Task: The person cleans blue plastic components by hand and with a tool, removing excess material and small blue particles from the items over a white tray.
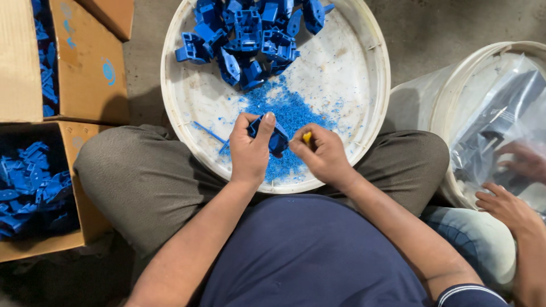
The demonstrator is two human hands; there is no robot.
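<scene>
Overhead, from head view: left hand (250, 152) clamped on blue part (272, 135), held over white tray (372, 85) on lap. Right hand (321, 153) closed round yellow tool (307, 137), tip against part. Blue shavings (287, 111) heaped beneath; more blue parts (250, 34) piled at tray's far side. Boxes (85, 68) of parts at left. Another person's hand (506, 207) on bucket (432, 105) at right.

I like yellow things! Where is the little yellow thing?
In the head view, the little yellow thing sits in the right hand, beside the blue part held by the left hand, over the white tray.
</scene>
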